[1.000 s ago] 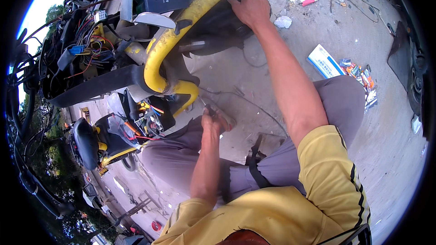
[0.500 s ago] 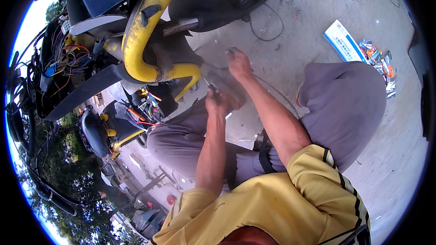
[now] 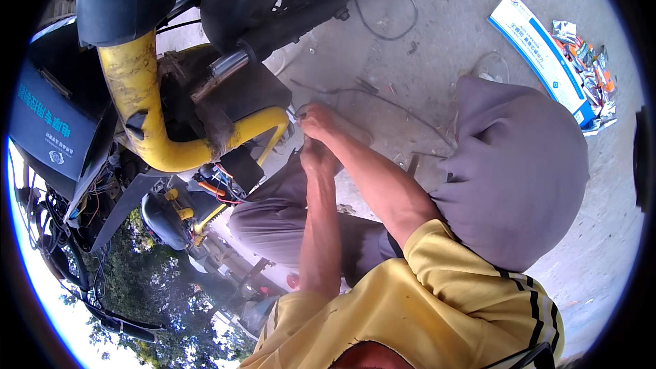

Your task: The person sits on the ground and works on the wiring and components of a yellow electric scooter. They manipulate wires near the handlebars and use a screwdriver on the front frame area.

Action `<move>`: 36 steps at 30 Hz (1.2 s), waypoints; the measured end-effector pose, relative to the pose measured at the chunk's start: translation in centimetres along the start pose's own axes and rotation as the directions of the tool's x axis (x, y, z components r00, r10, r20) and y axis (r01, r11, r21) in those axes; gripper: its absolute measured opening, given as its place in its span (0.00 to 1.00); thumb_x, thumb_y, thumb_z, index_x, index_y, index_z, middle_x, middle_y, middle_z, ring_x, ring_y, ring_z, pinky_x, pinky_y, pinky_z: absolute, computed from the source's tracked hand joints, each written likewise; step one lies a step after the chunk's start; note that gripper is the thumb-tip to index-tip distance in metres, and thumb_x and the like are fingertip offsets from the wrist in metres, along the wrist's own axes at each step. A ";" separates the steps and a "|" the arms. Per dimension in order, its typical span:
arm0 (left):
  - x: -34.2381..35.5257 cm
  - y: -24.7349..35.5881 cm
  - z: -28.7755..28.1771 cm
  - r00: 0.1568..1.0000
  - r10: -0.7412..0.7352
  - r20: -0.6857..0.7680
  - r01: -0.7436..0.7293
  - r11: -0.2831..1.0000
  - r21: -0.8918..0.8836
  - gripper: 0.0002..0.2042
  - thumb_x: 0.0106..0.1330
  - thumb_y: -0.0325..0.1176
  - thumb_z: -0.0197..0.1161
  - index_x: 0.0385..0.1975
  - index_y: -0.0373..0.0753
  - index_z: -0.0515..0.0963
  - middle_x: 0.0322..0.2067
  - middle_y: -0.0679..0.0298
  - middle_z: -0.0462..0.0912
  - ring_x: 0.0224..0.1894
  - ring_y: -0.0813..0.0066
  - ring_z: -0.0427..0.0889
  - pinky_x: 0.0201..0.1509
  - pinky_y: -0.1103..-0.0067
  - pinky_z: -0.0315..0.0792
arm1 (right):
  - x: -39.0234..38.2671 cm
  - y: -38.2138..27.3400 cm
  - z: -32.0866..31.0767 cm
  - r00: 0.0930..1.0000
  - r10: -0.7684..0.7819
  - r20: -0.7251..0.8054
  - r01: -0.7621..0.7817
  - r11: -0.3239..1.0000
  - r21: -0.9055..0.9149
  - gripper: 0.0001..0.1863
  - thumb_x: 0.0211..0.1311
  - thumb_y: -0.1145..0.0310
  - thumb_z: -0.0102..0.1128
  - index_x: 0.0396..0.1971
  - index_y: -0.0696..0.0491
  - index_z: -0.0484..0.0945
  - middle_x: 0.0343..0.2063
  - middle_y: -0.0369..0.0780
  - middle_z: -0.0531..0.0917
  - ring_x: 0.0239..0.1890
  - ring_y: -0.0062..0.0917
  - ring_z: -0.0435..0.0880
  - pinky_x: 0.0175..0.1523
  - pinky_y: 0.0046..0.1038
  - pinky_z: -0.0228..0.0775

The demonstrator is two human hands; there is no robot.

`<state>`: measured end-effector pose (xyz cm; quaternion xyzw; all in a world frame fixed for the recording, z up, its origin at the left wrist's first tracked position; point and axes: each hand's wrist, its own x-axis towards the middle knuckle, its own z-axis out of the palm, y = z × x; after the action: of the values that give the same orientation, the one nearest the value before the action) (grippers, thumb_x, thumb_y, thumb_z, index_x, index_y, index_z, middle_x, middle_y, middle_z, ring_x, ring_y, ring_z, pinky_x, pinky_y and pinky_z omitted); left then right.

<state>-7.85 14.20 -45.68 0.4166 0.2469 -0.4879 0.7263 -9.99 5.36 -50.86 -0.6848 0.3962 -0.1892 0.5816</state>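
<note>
Both my hands have come together just right of the bent end of a yellow tube frame (image 3: 256, 126) on an electric scooter. My left hand (image 3: 319, 155) is closed, its fingers partly covered by the other hand. Half a second ago it held a black-handled screwdriver with a thin shaft, now mostly hidden. My right hand (image 3: 316, 120) is closed too, its fingertips at the tube's end over a small greyish part. What it pinches cannot be made out. The scooter's black wheel (image 3: 280, 7) is above them.
A blue-and-white carton (image 3: 540, 55) lies on the concrete at right, beside a heap of small foil packets (image 3: 594, 82). A dark cable (image 3: 403, 115) crosses the ground near my right forearm. Loose wiring hangs at left beside a dark blue box (image 3: 55, 123). A second yellow scooter (image 3: 171, 215) stands beyond.
My right hand has moved left and down to meet my left hand, which stays nearly in place. The view has shifted, so the scooter's tube and box appear further left.
</note>
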 end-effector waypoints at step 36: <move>0.1 -2.2 -0.8 0.899 -0.197 0.390 0.192 0.980 0.053 0.22 0.83 0.52 0.39 0.57 0.41 0.71 0.40 0.61 0.80 0.41 0.64 0.82 0.54 0.68 0.77 | 3.6 -0.1 1.0 0.924 0.317 0.214 -0.374 0.869 0.326 0.10 0.58 0.65 0.60 0.35 0.45 0.90 0.35 0.47 0.89 0.41 0.44 0.87 0.46 0.39 0.79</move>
<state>-9.79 14.40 -47.02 0.2881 0.1329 -0.6333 0.7059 -7.02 3.25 -51.71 -0.4968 0.4252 -0.0981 0.7502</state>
